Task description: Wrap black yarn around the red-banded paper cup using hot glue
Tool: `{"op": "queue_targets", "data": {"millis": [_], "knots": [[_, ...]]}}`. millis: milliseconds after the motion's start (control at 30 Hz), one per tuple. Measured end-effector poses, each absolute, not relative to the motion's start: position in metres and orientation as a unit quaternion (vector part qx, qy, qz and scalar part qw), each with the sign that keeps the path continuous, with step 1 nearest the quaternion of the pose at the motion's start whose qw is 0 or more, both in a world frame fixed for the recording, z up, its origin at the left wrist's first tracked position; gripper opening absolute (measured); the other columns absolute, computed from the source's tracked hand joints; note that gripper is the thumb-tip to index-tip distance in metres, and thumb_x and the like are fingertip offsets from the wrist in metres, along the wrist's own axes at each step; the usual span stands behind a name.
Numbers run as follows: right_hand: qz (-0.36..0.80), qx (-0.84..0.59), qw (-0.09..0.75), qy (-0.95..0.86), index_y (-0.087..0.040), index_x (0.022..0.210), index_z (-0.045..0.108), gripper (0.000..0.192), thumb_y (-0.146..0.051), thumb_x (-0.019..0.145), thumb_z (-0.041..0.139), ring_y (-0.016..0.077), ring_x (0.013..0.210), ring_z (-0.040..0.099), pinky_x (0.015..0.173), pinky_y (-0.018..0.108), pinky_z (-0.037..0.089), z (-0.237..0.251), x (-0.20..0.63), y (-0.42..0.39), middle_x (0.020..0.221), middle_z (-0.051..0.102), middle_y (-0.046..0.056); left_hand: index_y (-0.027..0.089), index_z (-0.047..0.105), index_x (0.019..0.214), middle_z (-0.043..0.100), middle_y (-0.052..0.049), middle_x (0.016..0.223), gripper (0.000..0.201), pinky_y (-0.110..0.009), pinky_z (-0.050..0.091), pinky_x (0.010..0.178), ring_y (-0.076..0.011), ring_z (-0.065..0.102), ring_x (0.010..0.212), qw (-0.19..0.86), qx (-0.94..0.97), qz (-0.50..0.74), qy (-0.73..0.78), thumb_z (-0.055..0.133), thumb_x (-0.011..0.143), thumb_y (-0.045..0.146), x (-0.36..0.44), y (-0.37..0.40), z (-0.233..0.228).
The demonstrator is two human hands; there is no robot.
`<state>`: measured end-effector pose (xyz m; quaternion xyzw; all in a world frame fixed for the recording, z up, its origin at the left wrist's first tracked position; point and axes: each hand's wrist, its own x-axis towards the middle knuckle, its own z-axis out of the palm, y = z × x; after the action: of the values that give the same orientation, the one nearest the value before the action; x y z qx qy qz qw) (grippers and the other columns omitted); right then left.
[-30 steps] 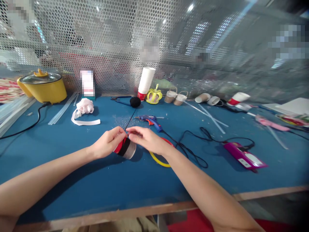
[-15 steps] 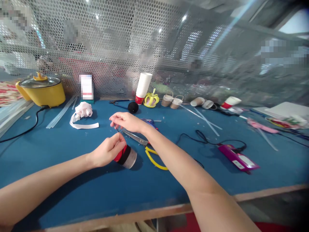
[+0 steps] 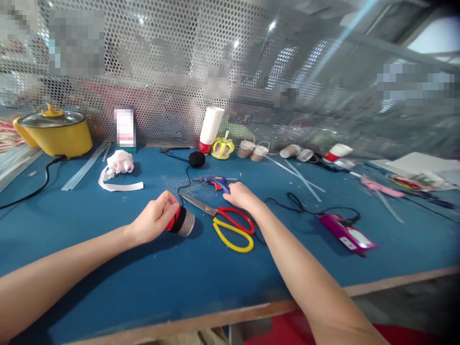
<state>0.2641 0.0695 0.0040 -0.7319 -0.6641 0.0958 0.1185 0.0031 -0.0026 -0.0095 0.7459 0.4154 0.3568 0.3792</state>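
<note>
- Your hands are apart from each other. Your left hand (image 3: 154, 218) is clamped on a small red, black and grey cup-shaped piece (image 3: 186, 224), tilted, just above or on the table; which, you cannot tell from here.
- Your right hand (image 3: 242, 196) touches the handle of a blue glue gun with a red trigger (image 3: 215, 181); how tightly your fingers close on it, you cannot tell.
- Between your hands, metal scissors with one red and one yellow handle (image 3: 216, 212) lie with the blades pointing toward the piece.
- A thin black cord (image 3: 189, 178) runs from beside the piece up to a round black ball of yarn (image 3: 197, 159).
- You work on a matte blue tabletop (image 3: 172, 282) with a worn, wood-coloured front edge (image 3: 237, 316); pale specks lie scattered near the glue gun's nozzle.
- To your right sits a glossy purple box with a black cable (image 3: 347, 232); its pale label patches are too small for you to read.
- Farther back you have a crumpled pale pink ribbon (image 3: 120, 163), a stack of white paper cups with a red-patterned base (image 3: 212, 122) and a yellow electric pot with a glass lid (image 3: 66, 139).
- Behind the table stands a perforated grey metal screen (image 3: 161, 86), with blurred shapes and lights showing beyond.
- An upright panel with a white face (image 3: 125, 127) leans there, its writing blurred out.
</note>
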Motion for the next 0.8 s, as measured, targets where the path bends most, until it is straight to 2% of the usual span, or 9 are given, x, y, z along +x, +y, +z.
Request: {"op": "queue_targets", "data": {"millis": [133, 300, 400, 467, 600, 700, 800], "knots": [[0.109, -0.740, 0.185, -0.637, -0.013, 0.083, 0.061, 0.017, -0.012, 0.066, 0.059, 0.0289, 0.088, 0.061, 0.074, 0.036, 0.046, -0.003, 0.259, 0.069, 0.084, 0.066, 0.015, 0.019, 0.042, 0.078, 0.043, 0.008, 0.052, 0.018, -0.020, 0.032, 0.048, -0.0080, 0.042, 0.049, 0.374, 0.749, 0.357, 0.414, 0.038, 0.087, 0.034, 0.003, -0.001, -0.010], [0.170, -0.689, 0.292, -0.641, -0.015, 0.105, 0.052, 0.033, -0.017, 0.073, 0.055, 0.0187, 0.085, 0.063, 0.069, 0.028, 0.050, 0.021, 0.260, 0.047, 0.096, 0.066, 0.009, 0.018, 0.042, 0.077, 0.044, 0.007, 0.055, 0.017, -0.020, 0.032, 0.049, -0.0080, 0.041, 0.051, 0.376, 0.736, 0.362, 0.431, 0.039, 0.087, 0.032, 0.001, 0.002, -0.007], [0.334, -0.612, 0.326, -0.638, -0.014, 0.090, 0.055, 0.021, -0.028, 0.075, 0.057, 0.0149, 0.064, 0.062, 0.059, 0.027, 0.051, 0.035, 0.255, 0.026, 0.074, 0.065, 0.006, 0.019, 0.041, 0.076, 0.044, 0.006, 0.056, 0.017, -0.020, 0.032, 0.049, -0.0081, 0.041, 0.052, 0.378, 0.731, 0.362, 0.437, 0.038, 0.087, 0.031, 0.000, 0.003, -0.004], [0.406, -0.572, 0.340, -0.627, -0.014, 0.086, 0.055, 0.019, -0.027, 0.073, 0.058, 0.0130, 0.056, 0.060, 0.055, 0.027, 0.050, 0.041, 0.248, 0.014, 0.070, 0.063, 0.005, 0.019, 0.040, 0.075, 0.045, 0.006, 0.057, 0.018, -0.020, 0.032, 0.050, -0.0081, 0.041, 0.052, 0.382, 0.730, 0.364, 0.434, 0.037, 0.087, 0.031, 0.000, 0.004, -0.003], [0.435, -0.514, 0.344, -0.654, -0.015, 0.092, 0.055, 0.020, -0.021, 0.072, 0.057, 0.0108, 0.055, 0.058, 0.050, 0.024, 0.049, 0.051, 0.234, -0.004, 0.073, 0.063, 0.003, 0.019, 0.041, 0.074, 0.045, 0.005, 0.058, 0.019, -0.021, 0.033, 0.051, -0.0086, 0.041, 0.053, 0.392, 0.719, 0.372, 0.436, 0.037, 0.087, 0.032, 0.000, 0.004, -0.003], [0.435, -0.513, 0.305, -0.674, -0.015, 0.078, 0.058, 0.012, -0.026, 0.075, 0.055, 0.0079, 0.043, 0.049, 0.041, 0.021, 0.043, 0.056, 0.230, -0.014, 0.053, 0.055, -0.002, 0.019, 0.041, 0.073, 0.045, 0.005, 0.057, 0.020, -0.021, 0.034, 0.051, -0.0088, 0.040, 0.052, 0.391, 0.711, 0.376, 0.448, 0.037, 0.087, 0.032, 0.000, 0.005, -0.004], [0.423, -0.525, 0.271, -0.687, -0.016, 0.066, 0.056, 0.021, -0.035, 0.076, 0.057, 0.0069, 0.035, 0.042, 0.037, 0.021, 0.037, 0.058, 0.226, -0.022, 0.042, 0.048, -0.005, 0.019, 0.041, 0.073, 0.045, 0.005, 0.058, 0.021, -0.022, 0.035, 0.052, -0.0090, 0.040, 0.053, 0.376, 0.714, 0.381, 0.451, 0.036, 0.087, 0.033, -0.001, 0.006, -0.004]]}}
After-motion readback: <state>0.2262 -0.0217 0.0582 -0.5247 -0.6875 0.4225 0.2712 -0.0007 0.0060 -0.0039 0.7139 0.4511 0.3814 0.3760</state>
